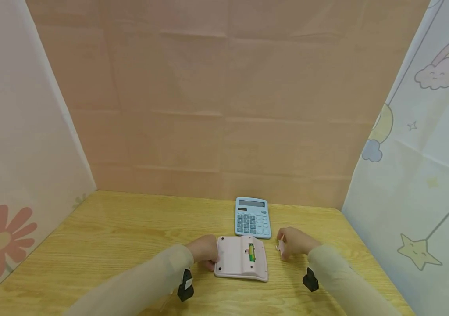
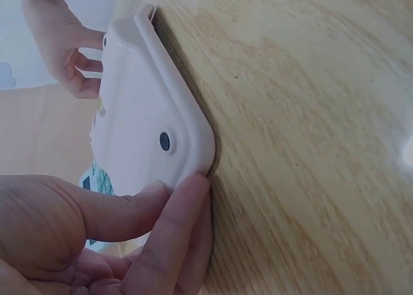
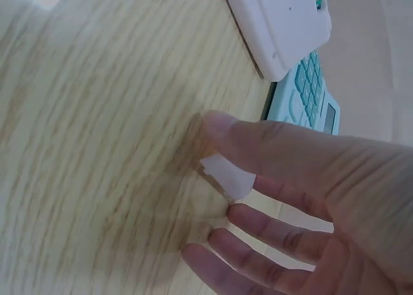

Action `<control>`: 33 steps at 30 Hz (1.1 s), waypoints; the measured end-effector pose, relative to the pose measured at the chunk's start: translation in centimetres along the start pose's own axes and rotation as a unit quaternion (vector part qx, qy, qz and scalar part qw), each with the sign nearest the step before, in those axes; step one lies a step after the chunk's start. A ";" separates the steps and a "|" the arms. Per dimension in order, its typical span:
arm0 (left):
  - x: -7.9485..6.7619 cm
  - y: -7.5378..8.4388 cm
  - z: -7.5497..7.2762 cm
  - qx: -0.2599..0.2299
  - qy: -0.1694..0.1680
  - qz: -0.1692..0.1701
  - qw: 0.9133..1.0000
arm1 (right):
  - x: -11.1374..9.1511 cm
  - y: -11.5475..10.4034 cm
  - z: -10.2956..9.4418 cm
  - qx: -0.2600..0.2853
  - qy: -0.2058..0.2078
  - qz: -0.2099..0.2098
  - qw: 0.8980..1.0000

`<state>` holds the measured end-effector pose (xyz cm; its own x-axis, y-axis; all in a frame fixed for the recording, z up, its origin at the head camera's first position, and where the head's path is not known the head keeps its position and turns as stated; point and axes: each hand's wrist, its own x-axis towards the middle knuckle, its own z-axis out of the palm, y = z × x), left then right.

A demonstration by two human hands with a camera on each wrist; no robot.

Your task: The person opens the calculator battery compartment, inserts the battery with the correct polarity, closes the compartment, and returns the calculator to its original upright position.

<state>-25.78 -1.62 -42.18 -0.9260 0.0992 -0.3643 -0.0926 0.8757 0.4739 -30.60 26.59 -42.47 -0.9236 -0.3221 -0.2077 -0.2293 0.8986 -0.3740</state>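
A pale pink calculator (image 1: 230, 256) lies face down on the wooden table, its battery slot uncovered and a green battery (image 1: 252, 253) inside. My left hand (image 1: 204, 249) pinches its left edge; in the left wrist view, thumb and fingers grip the calculator's corner (image 2: 139, 133) beside a black rubber foot. To the right of it, my right hand (image 1: 297, 242) holds a small pale pink battery cover (image 3: 229, 175) between thumb and index finger, low over the table. The other fingers of that hand are spread loosely.
A blue calculator (image 1: 253, 218) lies face up just behind the pink one, almost touching it. Wooden tabletop (image 1: 149, 224) extends to both sides. A peach backdrop (image 1: 224, 109) hangs at the back, with patterned sheets at left and right.
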 end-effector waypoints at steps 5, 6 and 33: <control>0.0 0.1 0.0 -0.008 -0.001 0.002 1.000 | -0.2 -0.5 -0.3 0.000 -0.003 0.004 1.000; 0.0 0.1 0.0 -0.009 -0.002 0.001 1.000 | -0.3 -0.7 -0.5 0.004 -0.005 0.005 1.000; -0.1 0.1 -0.3 0.003 -0.005 0.001 1.000 | -1.4 -7.8 -1.1 0.101 -0.024 -0.100 0.990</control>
<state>-25.82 -1.64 -41.90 -0.9222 0.1058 -0.3719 -0.0891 0.8778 0.4706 -27.82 20.38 -38.31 -0.8492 -0.5057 -0.1524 -0.3352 0.7391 -0.5843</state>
